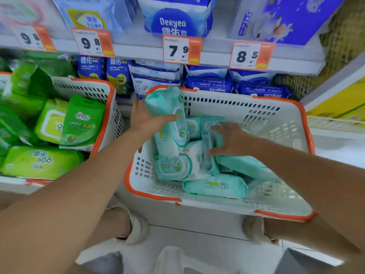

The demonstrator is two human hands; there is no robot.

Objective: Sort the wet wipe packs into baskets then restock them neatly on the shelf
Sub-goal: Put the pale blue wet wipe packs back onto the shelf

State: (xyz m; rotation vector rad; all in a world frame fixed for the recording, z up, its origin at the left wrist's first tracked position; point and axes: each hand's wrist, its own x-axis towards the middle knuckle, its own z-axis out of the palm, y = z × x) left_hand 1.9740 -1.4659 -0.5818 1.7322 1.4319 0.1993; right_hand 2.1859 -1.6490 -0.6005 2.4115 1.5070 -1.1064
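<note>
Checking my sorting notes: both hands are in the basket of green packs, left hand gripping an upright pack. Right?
Not quite. The head view shows both hands in the basket of teal packs; the green packs fill the other basket. The left hand does grip an upright teal pack; the right hand rests on others.

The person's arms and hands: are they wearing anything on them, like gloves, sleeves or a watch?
Nothing shows on them. The left hand and right hand are bare, without gloves, and no ring is visible. Both forearms are uncovered as far as the picture's edge: no sleeve, watch or wristband in view.
</note>
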